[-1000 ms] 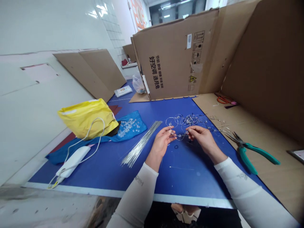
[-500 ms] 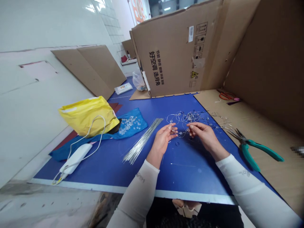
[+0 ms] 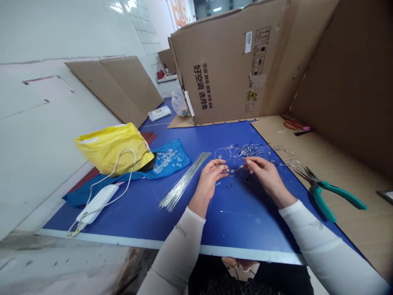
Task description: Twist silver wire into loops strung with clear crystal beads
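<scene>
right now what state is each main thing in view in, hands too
Thin silver beaded wire, curved, held
Left hand, pinched on that wire
Right hand, pinched on that wire
Heap of beaded wires, tangled
Straight silver wires, loosely bundled, lying flat
Clear round beads, loose, scattered
Green-handled metal pliers, lying with handles spread
Yellow plastic bag, crumpled, lying down
White corded plastic block, lying down

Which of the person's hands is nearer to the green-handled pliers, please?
Right. The right hand is left of the green-handled pliers, not touching them; the left hand is farther left, beside the bundle of wires.
</scene>
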Tool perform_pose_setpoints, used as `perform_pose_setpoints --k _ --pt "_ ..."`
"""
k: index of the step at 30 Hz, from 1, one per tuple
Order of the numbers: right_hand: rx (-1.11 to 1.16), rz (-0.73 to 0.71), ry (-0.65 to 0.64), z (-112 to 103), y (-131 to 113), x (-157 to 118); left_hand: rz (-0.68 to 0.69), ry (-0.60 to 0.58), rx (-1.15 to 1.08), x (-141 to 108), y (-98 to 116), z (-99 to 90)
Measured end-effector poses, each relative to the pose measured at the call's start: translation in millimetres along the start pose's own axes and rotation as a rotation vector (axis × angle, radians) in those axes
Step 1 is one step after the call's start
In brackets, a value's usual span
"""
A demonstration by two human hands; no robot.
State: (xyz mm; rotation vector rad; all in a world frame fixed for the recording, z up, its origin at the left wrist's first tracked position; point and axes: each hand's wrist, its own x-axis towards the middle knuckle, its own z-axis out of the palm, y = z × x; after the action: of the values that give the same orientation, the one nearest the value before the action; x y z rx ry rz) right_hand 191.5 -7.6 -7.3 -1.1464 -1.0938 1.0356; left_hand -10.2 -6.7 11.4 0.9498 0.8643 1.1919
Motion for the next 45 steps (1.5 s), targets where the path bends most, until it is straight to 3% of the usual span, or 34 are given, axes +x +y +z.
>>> perform_pose_setpoints --k 5,11,15,20,25,36,40,45 --pt "-0.047 0.052 -0.135 7 -3 -5 0.026 0.083 0.097 3 -3 -0.7" --pt "-0.038 0.087 -0.241 15 -3 -12 0.131 0.233 0.431 10 -14 -7.1" --pt "-0.041 0.095 -0.328 18 -5 -16 0.169 0.265 0.503 12 -16 -10.3" --pt "-0.023 0.111 -0.359 18 -8 -19 0.130 0.260 0.391 13 -12 -9.4" --pt "-0.042 0.086 -0.295 17 -8 -17 0.048 0.242 0.180 12 -7 -7.1" --pt "0.035 0.137 -0.297 17 -1 -16 -0.036 0.167 0.150 11 -10 -8.3" --pt "0.062 0.152 -0.274 17 -3 -16 0.085 0.257 0.349 12 -16 -7.7" --pt "0.092 0.158 -0.258 15 -7 -16 0.303 0.231 0.623 9 -22 -8.5"
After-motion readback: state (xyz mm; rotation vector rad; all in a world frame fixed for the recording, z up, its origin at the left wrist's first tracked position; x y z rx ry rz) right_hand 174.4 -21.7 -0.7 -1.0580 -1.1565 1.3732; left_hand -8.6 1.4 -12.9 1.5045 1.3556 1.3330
